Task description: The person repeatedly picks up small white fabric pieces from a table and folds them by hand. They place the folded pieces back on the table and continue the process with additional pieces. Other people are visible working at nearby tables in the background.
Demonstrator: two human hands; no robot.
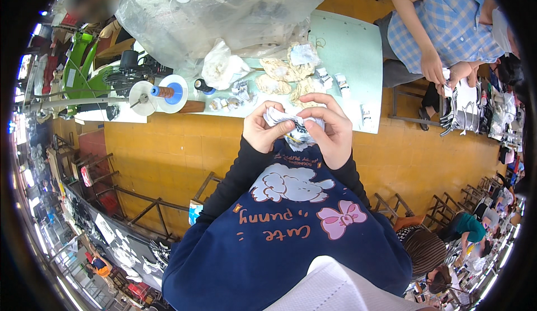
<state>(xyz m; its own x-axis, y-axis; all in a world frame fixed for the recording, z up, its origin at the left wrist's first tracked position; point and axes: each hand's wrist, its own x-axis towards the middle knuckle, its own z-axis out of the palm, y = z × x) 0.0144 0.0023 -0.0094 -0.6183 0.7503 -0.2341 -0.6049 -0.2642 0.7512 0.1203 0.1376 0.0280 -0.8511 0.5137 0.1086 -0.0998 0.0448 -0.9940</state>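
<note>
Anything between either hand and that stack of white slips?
Nothing visible: the left hand and right hand grip the stack of white slips directly; the white plastic bag lies beyond, on the pale green table.

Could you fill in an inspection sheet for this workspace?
Surface: pale green table, partly covered.
Job's things: white bundle of layered pieces, held up near the table's near edge.
Clutter: plastic sheet, white bag, white-and-blue spool, black spool, yellowish packets.
Hands: left hand and right hand both grip the white bundle.
Cables: none clearly visible.
Surroundings: yellow floor; person in checked shirt at right.
</note>
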